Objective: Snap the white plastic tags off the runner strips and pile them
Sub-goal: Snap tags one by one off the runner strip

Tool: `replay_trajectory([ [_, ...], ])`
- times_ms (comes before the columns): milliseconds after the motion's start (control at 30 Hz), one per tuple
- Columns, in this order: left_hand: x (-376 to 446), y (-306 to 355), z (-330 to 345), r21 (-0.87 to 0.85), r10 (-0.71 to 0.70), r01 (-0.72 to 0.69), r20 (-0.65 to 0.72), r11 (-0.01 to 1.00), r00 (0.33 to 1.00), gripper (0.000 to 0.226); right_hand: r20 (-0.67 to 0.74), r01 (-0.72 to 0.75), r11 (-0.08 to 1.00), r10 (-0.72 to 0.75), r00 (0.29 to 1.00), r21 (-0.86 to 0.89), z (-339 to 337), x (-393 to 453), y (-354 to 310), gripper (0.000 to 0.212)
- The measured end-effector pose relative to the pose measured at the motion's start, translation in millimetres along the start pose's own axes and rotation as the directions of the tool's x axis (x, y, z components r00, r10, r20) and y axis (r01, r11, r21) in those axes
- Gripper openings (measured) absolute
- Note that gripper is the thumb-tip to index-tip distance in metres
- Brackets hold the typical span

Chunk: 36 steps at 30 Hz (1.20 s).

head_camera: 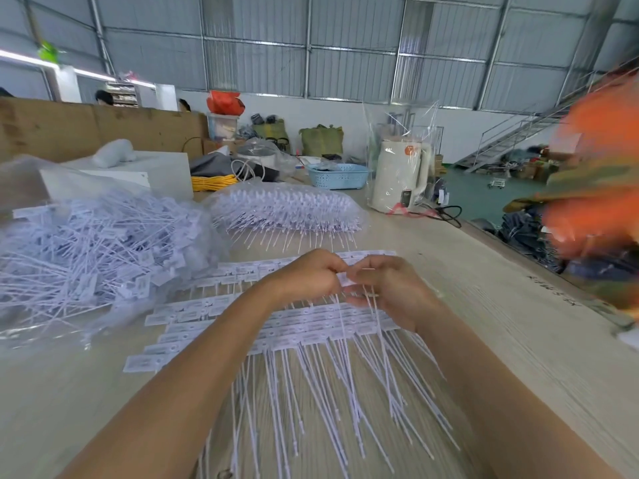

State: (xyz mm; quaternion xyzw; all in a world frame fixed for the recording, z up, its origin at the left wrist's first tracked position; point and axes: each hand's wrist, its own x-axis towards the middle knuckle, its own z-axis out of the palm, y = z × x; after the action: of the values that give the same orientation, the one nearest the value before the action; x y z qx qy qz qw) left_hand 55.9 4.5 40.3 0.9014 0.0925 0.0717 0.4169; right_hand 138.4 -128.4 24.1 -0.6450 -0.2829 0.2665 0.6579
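Both grips are narrow and closed on the same white tag (346, 279): the left hand (308, 275) and the right hand (383, 288) pinch it between them, raised just above the rows of runner strips (311, 323) fanned across the surface (501, 340). To break it off cleanly, I judge a short twist right at the joint works better than a pull. The heap of freed tags (96, 247) lies well to the left of the hands, with a bagged bundle (283, 210) beyond.
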Motion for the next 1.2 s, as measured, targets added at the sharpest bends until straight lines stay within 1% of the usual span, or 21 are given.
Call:
replay_trajectory([
  [67, 1.6, -2.1, 0.6, -0.019, 0.031, -0.032, -0.049, 0.999, 0.998, 0.03, -0.017, 0.052, 0.998, -0.053, 0.998, -0.017, 2.5, 0.5, 2.9, 0.012],
  [100, 3.0, -3.9, 0.7, -0.072, 0.027, -0.034, -0.095, 0.997, 0.995, 0.035, -0.041, 0.093, 0.995, -0.094, 0.995, -0.025, 2.3, 1.3, 3.8, 0.012],
  [167, 4.2, -6.0, -1.0, -0.289, -0.04, -0.009, -0.164, 0.957, 0.986, 0.034, -0.086, 0.171, 0.985, -0.171, 0.982, -0.004, 0.0, 3.1, 3.8, 0.011],
  [233, 3.8, -7.7, -3.1, -0.482, -0.119, 0.037, -0.141, 0.875, 0.983, 0.018, -0.101, 0.222, 0.975, -0.218, 0.971, 0.027, -2.9, 4.6, 4.5, 0.011],
  [300, 2.6, -10.3, -2.9, -0.509, -0.127, 0.058, -0.101, 0.859, 0.987, 0.008, -0.103, 0.24, 0.97, -0.236, 0.966, 0.031, -3.6, 6.2, 6.9, 0.016],
  [367, 2.1, -10.9, -1.4, -0.501, -0.107, 0.039, -0.108, 0.865, 0.988, 0.012, -0.109, 0.231, 0.973, -0.23, 0.967, 0.004, -3.7, 7.7, 9.6, 0.02],
  [500, 3.9, -4.9, 5.0, -0.539, -0.136, 0.038, -0.143, 0.842, 0.98, 0.016, -0.052, 0.269, 0.946, -0.282, 0.958, -0.18, -3.3, 6.4, 12.5, 0.005],
  [567, 5.7, -2.1, 8.7, -0.601, -0.178, 0.066, -0.128, 0.796, 0.976, 0.014, -0.063, 0.301, 0.927, -0.322, 0.945, -0.223, -0.7, 3.5, 11.8, 0.006],
  [633, 5.9, 0.4, 9.5, -0.667, -0.223, 0.12, -0.071, 0.735, 0.972, 0.018, -0.074, 0.324, 0.907, -0.355, 0.932, -0.27, 3.2, 0.7, 10.7, 0.009],
  [700, 4.5, 1.3, 6.7, -0.705, -0.279, 0.21, 0.018, 0.677, 0.96, 0.021, -0.064, 0.354, 0.851, -0.408, 0.911, -0.387, 5.7, -3.1, 10.2, 0.011],
  [800, 1.2, 2.2, -1.7, -0.752, -0.309, 0.332, 0.178, 0.57, 0.934, 0.025, 0.022, 0.469, 0.675, -0.558, 0.83, -0.57, 4.4, -6.6, 7.7, 0.008],
  [867, 2.7, 4.5, -6.3, -0.786, -0.283, 0.391, 0.283, 0.478, 0.916, 0.041, 0.063, 0.544, 0.549, -0.665, 0.744, -0.634, 2.6, -4.8, 4.7, 0.004],
  [933, 3.7, 7.9, -9.6, -0.793, -0.24, 0.424, 0.351, 0.438, 0.905, 0.054, 0.035, 0.551, 0.521, -0.705, 0.708, -0.651, 2.3, -3.4, 1.5, 0.002],
  [967, 3.2, 8.7, -11.0, -0.785, -0.211, 0.427, 0.371, 0.449, 0.904, 0.056, -0.033, 0.511, 0.56, -0.694, 0.719, -0.651, -0.8, -2.3, -0.5, 0.002],
  [1000, 1.9, 9.0, -12.9, -0.768, -0.184, 0.424, 0.384, 0.48, 0.905, 0.058, -0.154, 0.441, 0.645, -0.655, 0.74, -0.624, -7.6, -1.0, -3.0, 0.005],
  [1033, -0.2, 9.2, -15.3, -0.75, -0.161, 0.406, 0.381, 0.522, 0.91, 0.059, -0.314, 0.365, 0.771, -0.571, 0.758, -0.522, -19.4, 0.5, -6.1, 0.008],
  [1067, -2.3, 8.0, -18.0, -0.742, -0.15, 0.366, 0.344, 0.562, 0.927, 0.055, -0.453, 0.321, 0.894, -0.438, 0.777, -0.313, -34.4, 0.9, -9.5, 0.011],
  [1100, -3.2, 6.8, -20.3, -0.739, -0.144, 0.299, 0.268, 0.603, 0.953, 0.048, -0.504, 0.308, 0.951, -0.276, 0.818, -0.021, -49.9, 0.2, -13.5, 0.014],
  [1133, -3.6, 5.6, -21.1, -0.723, -0.139, 0.215, 0.164, 0.657, 0.977, 0.039, -0.442, 0.287, 0.907, -0.131, 0.887, 0.307, -61.8, -1.4, -17.5, 0.015],
  [1167, -3.4, 5.1, -19.6, -0.681, -0.126, 0.131, 0.058, 0.721, 0.99, 0.03, -0.313, 0.224, 0.79, -0.043, 0.949, 0.571, -68.1, -2.7, -20.0, 0.016],
  [1200, -3.2, 5.9, -16.9, -0.628, -0.102, 0.063, -0.026, 0.776, 0.994, 0.022, -0.184, 0.148, 0.668, -0.016, 0.983, 0.729, -68.6, -3.5, -21.0, 0.016],
])
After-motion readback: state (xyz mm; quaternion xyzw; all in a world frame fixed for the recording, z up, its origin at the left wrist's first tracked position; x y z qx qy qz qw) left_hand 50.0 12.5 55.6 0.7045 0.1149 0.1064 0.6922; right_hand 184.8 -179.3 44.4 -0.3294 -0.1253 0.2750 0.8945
